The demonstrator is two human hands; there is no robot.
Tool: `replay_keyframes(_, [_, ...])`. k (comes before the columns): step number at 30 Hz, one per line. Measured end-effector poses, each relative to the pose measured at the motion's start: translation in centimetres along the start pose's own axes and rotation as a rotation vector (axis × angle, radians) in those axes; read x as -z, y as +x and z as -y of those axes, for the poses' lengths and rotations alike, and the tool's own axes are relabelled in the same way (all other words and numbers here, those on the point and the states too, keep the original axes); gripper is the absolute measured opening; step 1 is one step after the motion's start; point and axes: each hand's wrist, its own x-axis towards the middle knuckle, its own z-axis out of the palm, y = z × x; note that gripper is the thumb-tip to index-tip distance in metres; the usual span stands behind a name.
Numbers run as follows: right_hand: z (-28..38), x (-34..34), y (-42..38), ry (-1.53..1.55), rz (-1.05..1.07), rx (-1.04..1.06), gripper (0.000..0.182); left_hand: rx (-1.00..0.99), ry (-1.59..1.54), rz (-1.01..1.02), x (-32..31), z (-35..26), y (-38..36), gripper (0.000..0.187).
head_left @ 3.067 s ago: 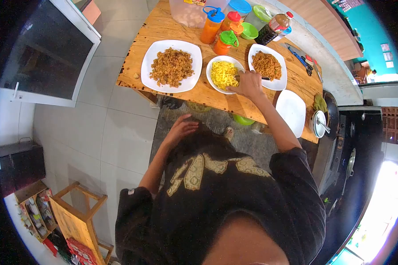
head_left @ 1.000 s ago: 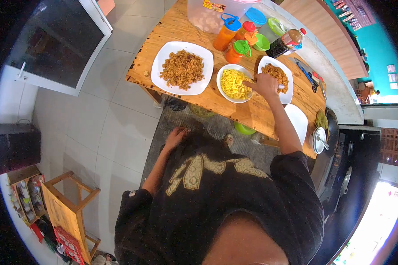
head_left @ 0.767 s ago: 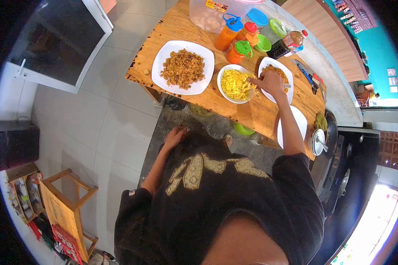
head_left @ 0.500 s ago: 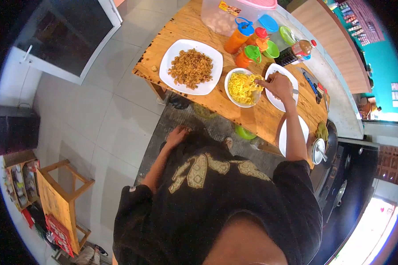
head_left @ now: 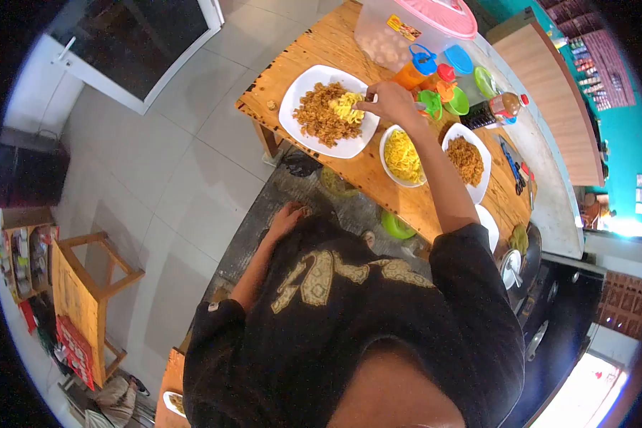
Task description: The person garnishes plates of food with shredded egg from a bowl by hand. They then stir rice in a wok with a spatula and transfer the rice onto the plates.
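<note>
My right hand (head_left: 392, 103) is over the near-left white plate (head_left: 292, 121), its fingers closed. A grey metal handle, apparently a spoon's, shows past the palm; the rest is mostly hidden. The fingertips touch shredded yellow egg (head_left: 347, 108) on top of the fried rice (head_left: 319, 118). Beside that plate, a white bowl (head_left: 384, 160) holds more yellow shreds (head_left: 404, 155). Fried rice (head_left: 465, 160) also fills a second white plate (head_left: 485, 178) to the right. Low against my leg rests my left hand (head_left: 287, 218), holding nothing, its fingers loosely apart.
Behind the plates stand orange sauce bottles (head_left: 415, 71), a dark sauce bottle (head_left: 481, 114) and a pink-lidded container (head_left: 385, 43). Scissors (head_left: 512, 164) lie at the right. Another white plate (head_left: 488, 227) and a pot (head_left: 510, 267) are nearer. A door (head_left: 139, 43) is at the left.
My right hand has moved left from the bowl to the rice plate, where yellow shreds now lie on the rice. The view has shifted; my left hand stays low.
</note>
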Motion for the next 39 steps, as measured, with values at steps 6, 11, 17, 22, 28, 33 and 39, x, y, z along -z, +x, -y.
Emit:
replay_keyframes(6, [1.3,-2.3,3.1,-0.032,0.019,0.067,0.028,-0.029,0.046,-0.156,0.3,0.3,-1.3,0.038])
replay_keyframes(11, [1.3,-2.4,5.1,-0.114,-0.002,0.039,0.024,-0.003,0.022,-0.092,0.3,2.9,-0.2,0.04])
replay_keyframes(17, [1.1,-1.8,5.6,-0.058,-0.094,0.018,0.021,0.042,0.002,-0.069,0.5,1.7,-0.2,0.039])
replay_keyframes(22, [-0.3,-2.1,5.7,-0.011,-0.134,-0.004,0.021,0.129,0.016,-0.023,1.0,-1.0,-0.8,0.039])
replay_keyframes(28, [-2.4,-1.6,4.8,-0.069,-0.122,-0.09,0.022,0.121,0.048,-0.019,0.6,0.3,-0.1,0.041])
replay_keyframes(33, [-2.6,-1.0,3.3,-0.053,-0.102,0.031,0.014,0.036,-0.005,-0.023,0.1,2.4,0.8,0.042])
replay_keyframes(39, [0.1,-0.6,3.7,0.006,-0.079,0.103,0.012,0.043,0.086,-0.056,0.3,-0.2,-0.3,0.039])
